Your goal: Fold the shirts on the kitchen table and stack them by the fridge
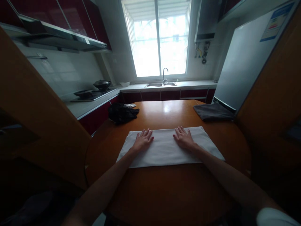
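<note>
A white cloth, folded into a wide flat rectangle, lies on the wooden table in front of me. My left hand rests palm down on its left part, fingers spread toward the far edge. On the right part of the same cloth, my right hand also lies flat with its fingers apart. Neither hand grips anything. The cloth's surface looks mostly smooth, and its right side slants outward toward me. Whether it is a garment or a plain sheet, I cannot tell.
A crumpled black cloth with a pale piece sits at the table's far left. At the far right lies a folded dark grey cloth. Beyond are a counter with a sink, a stove with pans, and a fridge.
</note>
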`<state>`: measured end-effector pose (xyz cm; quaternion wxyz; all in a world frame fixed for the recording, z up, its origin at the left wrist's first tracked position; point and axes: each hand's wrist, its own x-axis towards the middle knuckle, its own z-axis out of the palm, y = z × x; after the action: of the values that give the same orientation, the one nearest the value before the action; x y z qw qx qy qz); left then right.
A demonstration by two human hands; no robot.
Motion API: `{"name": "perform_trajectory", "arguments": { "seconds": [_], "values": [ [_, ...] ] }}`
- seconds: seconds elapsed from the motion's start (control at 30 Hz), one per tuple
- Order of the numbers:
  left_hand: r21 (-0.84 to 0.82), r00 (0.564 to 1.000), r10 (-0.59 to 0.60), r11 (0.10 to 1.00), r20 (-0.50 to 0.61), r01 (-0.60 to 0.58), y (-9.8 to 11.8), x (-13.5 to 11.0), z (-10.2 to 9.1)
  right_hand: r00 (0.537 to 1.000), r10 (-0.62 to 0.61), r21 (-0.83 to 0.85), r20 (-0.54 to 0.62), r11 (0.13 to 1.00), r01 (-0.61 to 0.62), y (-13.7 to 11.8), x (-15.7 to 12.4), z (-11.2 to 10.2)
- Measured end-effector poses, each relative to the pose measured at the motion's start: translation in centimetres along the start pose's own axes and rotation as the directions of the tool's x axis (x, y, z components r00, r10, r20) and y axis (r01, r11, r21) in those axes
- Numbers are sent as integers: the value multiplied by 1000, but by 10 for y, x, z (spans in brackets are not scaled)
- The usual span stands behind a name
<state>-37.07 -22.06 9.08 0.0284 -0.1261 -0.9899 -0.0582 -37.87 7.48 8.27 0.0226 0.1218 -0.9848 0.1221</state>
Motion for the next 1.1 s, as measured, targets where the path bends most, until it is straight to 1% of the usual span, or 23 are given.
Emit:
{"name": "perform_trajectory", "arguments": {
  "seconds": [0.1, 0.17, 0.2, 0.27, 0.33, 0.4, 0.47, 0.53, 0.63, 0.67, 0.73, 0.8, 0.87, 0.93, 1.03, 1.1],
  "values": [
    [-6, 995, -95, 995, 6, 95, -12, 3, -2, 994, 113, -12, -12, 994, -113, 27, 5, -3],
    [8, 987, -159, 987, 4, 159, -22, 4, -4, 971, 236, 3, -47, 972, -236, 51, 8, -7],
    [19, 982, -188, 982, -4, 188, -28, 5, -5, 949, 307, 39, -74, 952, -305, 63, 10, -11],
    [27, 967, -254, 967, -26, 255, -38, 6, -8, 891, 437, 150, -128, 896, -418, 87, 12, -22],
    [16, 941, -337, 941, -40, 338, -45, 8, -10, 844, 517, 248, -143, 844, -475, 109, 12, -37],
    [2, 917, -394, 919, -65, 395, -47, 10, -12, 822, 554, 288, -132, 815, -503, 127, 10, -52],
    [1, 917, -384, 922, -107, 387, -42, 11, -12, 814, 572, 300, -100, 797, -524, 140, 6, -64],
    [11, 936, -316, 947, -155, 321, -32, 12, -10, 803, 595, 362, -10, 751, -552, 149, 1, -71],
    [38, 963, -180, 981, -200, 191, -13, 11, -5, 786, 584, 482, 201, 640, -599, 152, -5, -76],
    [46, 970, -135, 988, -202, 147, -7, 11, -2, 780, 573, 500, 251, 613, -611, 152, -6, -77],
    [58, 980, -57, 996, -188, 69, 3, 9, 2, 773, 560, 501, 298, 598, -626, 151, -7, -80],
    [58, 988, -15, 998, -157, 24, 10, 9, 6, 775, 541, 506, 326, 593, -626, 151, -9, -84],
    [46, 992, -2, 999, -129, 8, 14, 9, 7, 790, 493, 532, 365, 586, -612, 152, -14, -90],
    [24, 992, 5, 1000, -126, -2, 15, 11, 8, 809, 426, 568, 405, 577, -587, 153, -20, -95],
    [-21, 985, 32, 999, -168, -36, 17, 12, 8, 843, 309, 629, 441, 563, -536, 155, -28, -101],
    [-63, 977, 66, 995, -202, -81, 21, 11, 6, 886, 198, 717, 419, 526, -457, 153, -30, -102]
  ]
}}
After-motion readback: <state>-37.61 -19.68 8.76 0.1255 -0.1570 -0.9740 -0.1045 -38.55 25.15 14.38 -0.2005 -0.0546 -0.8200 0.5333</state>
